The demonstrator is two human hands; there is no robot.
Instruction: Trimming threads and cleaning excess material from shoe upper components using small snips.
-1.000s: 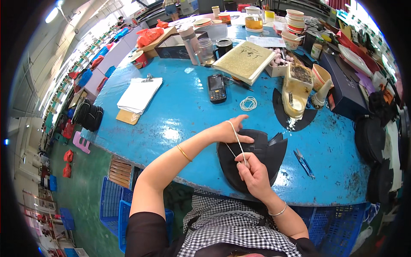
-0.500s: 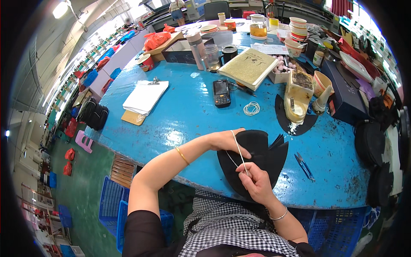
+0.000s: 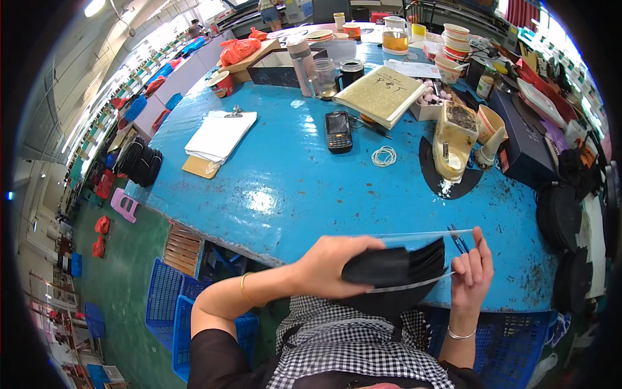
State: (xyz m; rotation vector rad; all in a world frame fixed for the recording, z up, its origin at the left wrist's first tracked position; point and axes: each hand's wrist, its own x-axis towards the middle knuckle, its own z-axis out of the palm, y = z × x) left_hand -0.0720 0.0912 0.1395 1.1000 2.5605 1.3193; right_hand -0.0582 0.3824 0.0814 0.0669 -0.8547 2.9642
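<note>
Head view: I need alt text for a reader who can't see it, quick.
A person's left hand grips a stack of black fabric pieces while the right hand stretches a white elastic band around it, at the near edge of a blue worktable. Behind lie a clipboard, a handheld scanner and small blue scissors.

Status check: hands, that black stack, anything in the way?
Left hand grips black stack. Right hand stretches elastic band around it. Nothing blocking.

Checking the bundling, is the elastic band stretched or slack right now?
Stretched. The band runs taut in straight lines from the left hand, which grips the black stack, to the right hand.
</note>
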